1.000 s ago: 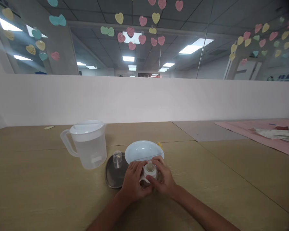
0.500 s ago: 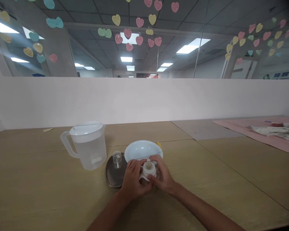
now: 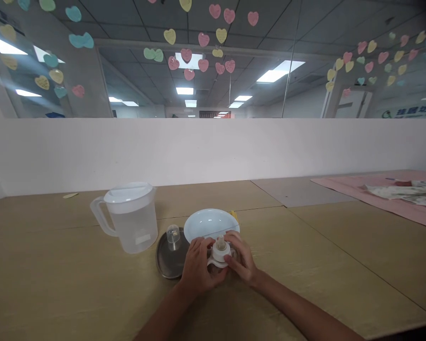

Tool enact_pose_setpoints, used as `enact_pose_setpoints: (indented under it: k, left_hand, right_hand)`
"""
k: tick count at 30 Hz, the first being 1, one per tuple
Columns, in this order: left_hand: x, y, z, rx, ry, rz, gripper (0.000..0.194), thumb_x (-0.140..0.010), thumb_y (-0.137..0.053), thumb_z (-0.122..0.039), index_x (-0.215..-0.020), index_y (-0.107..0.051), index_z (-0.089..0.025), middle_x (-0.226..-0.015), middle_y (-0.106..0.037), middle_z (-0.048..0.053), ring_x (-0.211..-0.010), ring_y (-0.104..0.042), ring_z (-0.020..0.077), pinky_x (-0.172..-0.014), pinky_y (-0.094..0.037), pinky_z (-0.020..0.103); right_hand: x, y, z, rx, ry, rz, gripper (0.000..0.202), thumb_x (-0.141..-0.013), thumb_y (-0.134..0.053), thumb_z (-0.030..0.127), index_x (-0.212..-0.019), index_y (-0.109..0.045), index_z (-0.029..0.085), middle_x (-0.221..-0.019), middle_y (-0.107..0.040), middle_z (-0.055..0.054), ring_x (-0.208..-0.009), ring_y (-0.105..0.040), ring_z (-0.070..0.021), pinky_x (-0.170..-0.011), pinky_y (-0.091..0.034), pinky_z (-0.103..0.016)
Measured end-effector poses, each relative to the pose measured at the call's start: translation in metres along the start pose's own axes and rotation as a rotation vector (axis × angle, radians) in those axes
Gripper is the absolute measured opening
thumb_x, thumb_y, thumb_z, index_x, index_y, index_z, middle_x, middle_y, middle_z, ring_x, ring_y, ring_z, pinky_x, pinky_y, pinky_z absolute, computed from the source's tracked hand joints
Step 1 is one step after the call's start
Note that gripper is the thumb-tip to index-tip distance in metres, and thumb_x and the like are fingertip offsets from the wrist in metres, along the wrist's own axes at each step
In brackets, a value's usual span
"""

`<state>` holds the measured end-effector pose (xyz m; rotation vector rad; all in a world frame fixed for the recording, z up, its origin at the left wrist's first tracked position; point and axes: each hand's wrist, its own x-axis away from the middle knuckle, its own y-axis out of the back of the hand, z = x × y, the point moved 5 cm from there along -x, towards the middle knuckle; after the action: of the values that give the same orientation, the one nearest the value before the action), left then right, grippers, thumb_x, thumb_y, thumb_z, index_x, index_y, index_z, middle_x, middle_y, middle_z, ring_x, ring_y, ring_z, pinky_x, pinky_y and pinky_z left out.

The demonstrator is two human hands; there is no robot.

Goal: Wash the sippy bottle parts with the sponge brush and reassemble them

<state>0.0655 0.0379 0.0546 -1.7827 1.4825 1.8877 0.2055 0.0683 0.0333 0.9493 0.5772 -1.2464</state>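
A baby bottle (image 3: 220, 253) with a white collar, side handles and a clear teat stands upright between my hands. My left hand (image 3: 198, 269) is wrapped round its left side. My right hand (image 3: 242, 259) grips the collar from the right, thumb in front and fingers behind. Behind the bottle lies a white oval bowl (image 3: 210, 221), partly covered by my fingers. To the left, a clear cap (image 3: 173, 234) stands on a dark metal tray (image 3: 168, 262). The lower part of the bottle is mostly hidden by my hands.
A lidded translucent pitcher (image 3: 133, 220) holding clear liquid stands on the wooden table (image 3: 74, 274) at the left. Something yellow (image 3: 234, 216) shows behind the bowl. At the far right a pink cloth (image 3: 404, 210) bears crumpled white material (image 3: 404, 192). A white wall (image 3: 206, 149) borders the table.
The fingers of my right hand have shifted slightly around the collar. The whole view has moved a little; the bottle stays between both hands.
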Motion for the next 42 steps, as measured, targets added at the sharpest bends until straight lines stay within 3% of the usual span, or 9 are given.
enact_pose_setpoints:
  k: [5, 10, 15, 18, 25, 32, 42]
  left_hand:
    - [0.002, -0.002, 0.001, 0.005, 0.015, -0.029, 0.041, -0.063, -0.063, -0.033, -0.096, -0.044, -0.018, -0.081, -0.056, 0.004, -0.073, -0.056, 0.0185, -0.067, -0.048, 0.034]
    - [0.001, -0.001, 0.001, 0.028, 0.03, -0.023, 0.043, -0.063, -0.064, -0.037, -0.098, -0.048, -0.018, -0.083, -0.059, 0.005, -0.075, -0.058, 0.0194, -0.067, -0.049, 0.033]
    - [-0.003, 0.0, -0.004, 0.008, -0.008, 0.023, 0.044, -0.069, -0.06, -0.038, -0.106, -0.049, -0.018, -0.086, -0.062, 0.007, -0.078, -0.059, 0.021, -0.069, -0.049, 0.035]
    - [-0.002, -0.002, -0.004, 0.0, -0.033, 0.05, 0.047, -0.069, -0.058, -0.036, -0.111, -0.049, -0.017, -0.088, -0.062, 0.008, -0.079, -0.059, 0.0214, -0.071, -0.049, 0.036]
    - [0.002, -0.005, 0.003, 0.064, 0.035, 0.085, 0.076, -0.063, -0.06, -0.029, -0.131, -0.03, -0.017, -0.094, -0.061, 0.007, -0.085, -0.057, 0.0214, -0.076, -0.049, 0.036]
    - [0.0, -0.006, 0.005, 0.12, 0.078, 0.11, 0.063, -0.057, -0.062, -0.026, -0.116, -0.04, -0.02, -0.09, -0.057, 0.005, -0.082, -0.056, 0.0214, -0.073, -0.049, 0.037]
    - [0.001, -0.007, 0.005, 0.17, 0.134, 0.098, 0.061, -0.06, -0.066, -0.03, -0.116, -0.042, -0.019, -0.093, -0.057, 0.006, -0.081, -0.058, 0.0191, -0.071, -0.051, 0.034]
  right_hand:
    - [0.003, 0.01, 0.006, 0.078, 0.09, -0.134, 0.018, -0.086, -0.043, 0.031, -0.09, -0.058, 0.022, -0.075, -0.055, -0.003, -0.08, -0.052, -0.0193, -0.094, -0.031, -0.046]
    - [0.005, 0.007, 0.021, 0.085, 0.185, -0.188, 0.012, -0.084, -0.043, 0.018, -0.084, -0.055, 0.021, -0.075, -0.054, -0.003, -0.075, -0.051, -0.0175, -0.084, -0.039, -0.042]
    - [0.01, -0.002, 0.018, 0.069, 0.035, -0.237, 0.01, -0.084, -0.047, 0.019, -0.091, -0.053, 0.021, -0.089, -0.052, -0.006, -0.089, -0.051, -0.0184, -0.08, -0.042, -0.034]
    - [0.012, -0.006, 0.012, -0.009, -0.056, -0.27, 0.019, -0.083, -0.051, 0.023, -0.101, -0.048, 0.022, -0.095, -0.05, -0.005, -0.091, -0.051, -0.0174, -0.078, -0.044, -0.03]
    - [0.008, -0.01, 0.005, -0.019, -0.171, -0.165, 0.032, -0.08, -0.056, 0.029, -0.11, -0.046, 0.021, -0.1, -0.054, -0.006, -0.093, -0.054, -0.0172, -0.08, -0.046, -0.029]
    - [-0.002, -0.009, 0.014, 0.088, -0.165, -0.181, 0.026, -0.075, -0.061, 0.031, -0.097, -0.052, 0.021, -0.09, -0.054, -0.004, -0.084, -0.054, -0.0175, -0.074, -0.047, -0.029]
    - [0.001, -0.006, 0.015, -0.004, -0.061, 0.03, 0.031, -0.088, -0.039, 0.04, -0.107, -0.052, 0.019, -0.101, -0.051, -0.009, -0.095, -0.05, -0.0218, -0.083, -0.043, -0.038]
